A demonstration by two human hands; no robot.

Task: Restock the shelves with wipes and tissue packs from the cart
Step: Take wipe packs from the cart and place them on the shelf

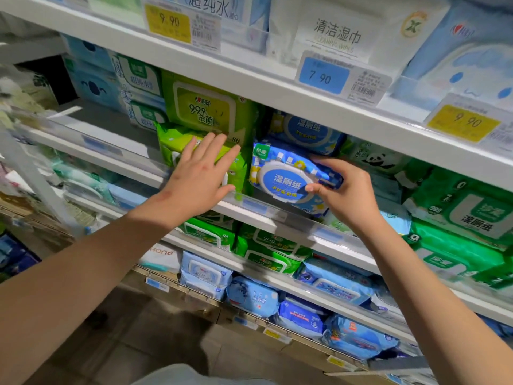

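Your right grip [344,190] pinches the blue wipes pack [280,180] at its right end, thumb on the front beside the round lid, fingers curled over the top edge. The pack stands on edge at the front of the middle shelf [255,208], its long axis running left to right along the rail. Your left grip [200,176] is spread flat, straight fingers pressing the green wipes pack [169,143] just beside it. The blue pack lies left of your right grip, so seating it likely means pushing back toward the matching pack [305,127] behind.
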